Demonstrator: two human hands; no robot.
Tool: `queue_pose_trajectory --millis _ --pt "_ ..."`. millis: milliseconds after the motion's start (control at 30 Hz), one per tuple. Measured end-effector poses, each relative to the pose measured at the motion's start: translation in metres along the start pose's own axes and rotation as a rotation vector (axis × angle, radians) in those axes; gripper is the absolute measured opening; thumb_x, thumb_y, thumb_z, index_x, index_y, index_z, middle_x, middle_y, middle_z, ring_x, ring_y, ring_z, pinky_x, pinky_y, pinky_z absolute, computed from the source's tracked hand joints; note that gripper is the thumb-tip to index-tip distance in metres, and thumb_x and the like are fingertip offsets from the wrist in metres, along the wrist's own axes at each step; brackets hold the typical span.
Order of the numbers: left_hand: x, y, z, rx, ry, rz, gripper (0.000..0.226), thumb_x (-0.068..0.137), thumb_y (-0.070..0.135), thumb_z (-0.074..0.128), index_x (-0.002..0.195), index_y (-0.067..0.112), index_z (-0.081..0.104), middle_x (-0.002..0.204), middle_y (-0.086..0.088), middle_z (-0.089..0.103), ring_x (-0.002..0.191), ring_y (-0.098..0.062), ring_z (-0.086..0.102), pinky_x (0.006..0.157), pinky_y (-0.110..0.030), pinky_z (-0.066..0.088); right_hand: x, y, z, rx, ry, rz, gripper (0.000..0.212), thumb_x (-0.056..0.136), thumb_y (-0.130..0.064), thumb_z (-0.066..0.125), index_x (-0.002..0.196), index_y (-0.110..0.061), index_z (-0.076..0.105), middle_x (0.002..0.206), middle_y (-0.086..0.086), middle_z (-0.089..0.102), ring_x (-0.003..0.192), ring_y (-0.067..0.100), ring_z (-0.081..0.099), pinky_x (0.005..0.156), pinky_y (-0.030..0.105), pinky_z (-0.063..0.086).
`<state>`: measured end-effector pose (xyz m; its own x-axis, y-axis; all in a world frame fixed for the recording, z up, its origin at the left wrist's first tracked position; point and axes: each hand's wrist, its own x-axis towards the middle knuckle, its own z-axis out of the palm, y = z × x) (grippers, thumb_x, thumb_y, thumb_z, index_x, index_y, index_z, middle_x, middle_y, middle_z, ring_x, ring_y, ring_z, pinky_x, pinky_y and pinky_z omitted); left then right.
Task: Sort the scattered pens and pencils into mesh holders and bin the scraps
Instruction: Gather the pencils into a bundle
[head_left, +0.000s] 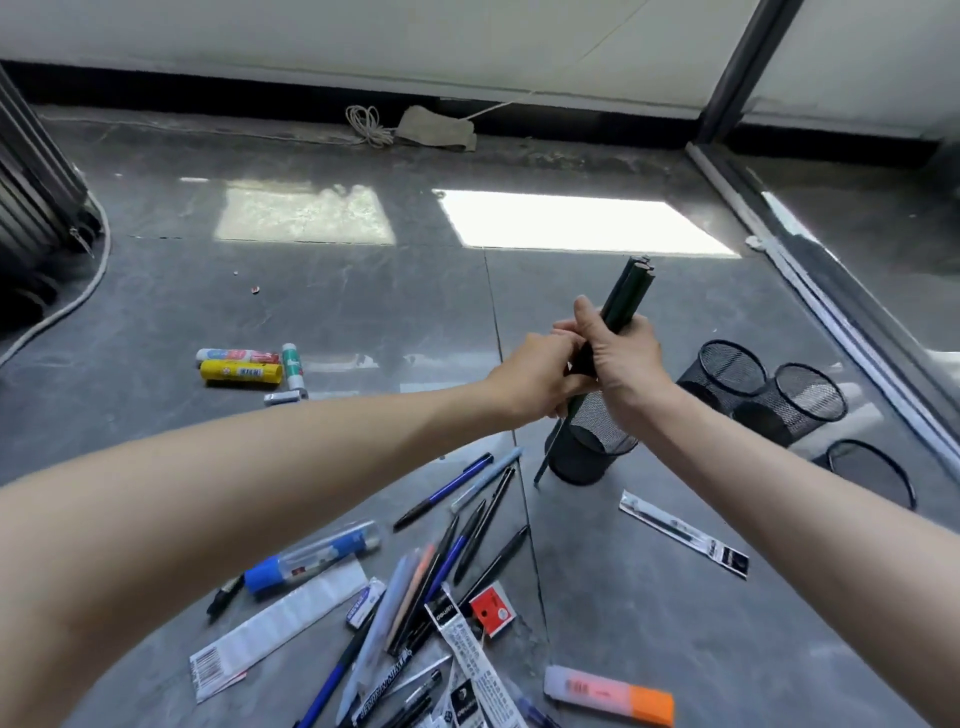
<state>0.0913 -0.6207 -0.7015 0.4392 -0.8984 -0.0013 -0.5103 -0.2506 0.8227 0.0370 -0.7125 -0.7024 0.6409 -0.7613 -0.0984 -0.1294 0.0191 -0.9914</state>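
Step in hand: gathering pencils for a holder. Your right hand (626, 358) is wrapped around a bundle of dark green pencils (626, 293), blunt ends up. Your left hand (540, 376) closes on the same bundle lower down, squaring it.

One pencil (551, 451) hangs lower than the rest, its tip outside the nearest mesh holder (584, 452) just below your hands. Judgement: pull it level, then lower the bundle into that mouth.

Two more holders (763, 389) stand well right. Loose pens (457, 540) and wrappers (280, 618) lie near you.

Hidden: the bundle's middle, the pencil count, the holder's contents. No scrap bin for certain; a dark rim (872, 470) by your right forearm is partly covered.
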Motion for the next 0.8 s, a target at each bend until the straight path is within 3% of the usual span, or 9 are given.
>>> queue_pose_trajectory --millis 267,367,500,667,800 --pt "0.023 0.001 0.023 0.036 0.011 -0.024 0.01 0.091 0.011 0.058 0.086 0.012 0.049 0.067 0.003 0.053 0.048 -0.016 0.06 0.057 -0.033 0.057 0.014 0.012 -0.019 0.028 0.023 0.055 0.042 0.09 -0.031 0.063 0.099 0.009 0.06 0.081 0.011 0.068 0.069 0.023 0.066 0.06 0.034 0.053" --pt "0.024 0.0 0.02 0.105 0.008 0.0 0.013 0.091 0.011 0.058 0.082 0.013 0.049 0.066 0.006 0.052 0.05 -0.015 0.061 0.058 -0.031 0.057 0.016 0.012 -0.019 0.054 0.024 0.045 0.043 0.089 -0.031 0.063 0.099 0.011 0.06 0.081 0.013 0.068 0.071 0.024 0.066 0.067 0.039 0.055" --pt "0.019 -0.004 0.027 0.202 0.027 -0.002 0.007 0.082 0.009 0.057 0.078 0.01 0.051 0.075 -0.012 0.064 0.063 -0.028 0.066 0.061 -0.038 0.055 0.014 0.019 -0.018 0.061 0.036 0.06 0.038 0.089 -0.031 0.064 0.092 0.006 0.063 0.085 0.016 0.07 0.076 0.025 0.068 0.078 0.04 0.057" --pt "0.011 -0.004 0.032 0.303 0.083 -0.055 0.009 0.077 0.009 0.056 0.085 0.005 0.053 0.082 -0.015 0.062 0.069 -0.028 0.054 0.058 -0.029 0.04 0.006 0.018 -0.013 0.093 0.039 0.068 0.028 0.091 -0.027 0.062 0.073 -0.005 0.061 0.078 0.013 0.067 0.07 0.021 0.066 0.075 0.032 0.055" --pt "0.001 -0.007 0.031 0.31 0.111 -0.049 0.016 0.074 0.007 0.054 0.08 0.014 0.04 0.066 -0.007 0.051 0.062 -0.029 0.048 0.053 -0.029 0.032 0.001 0.012 -0.006 0.141 0.044 0.059 0.028 0.092 -0.025 0.061 0.07 -0.008 0.056 0.078 0.015 0.065 0.068 0.019 0.065 0.072 0.029 0.054"
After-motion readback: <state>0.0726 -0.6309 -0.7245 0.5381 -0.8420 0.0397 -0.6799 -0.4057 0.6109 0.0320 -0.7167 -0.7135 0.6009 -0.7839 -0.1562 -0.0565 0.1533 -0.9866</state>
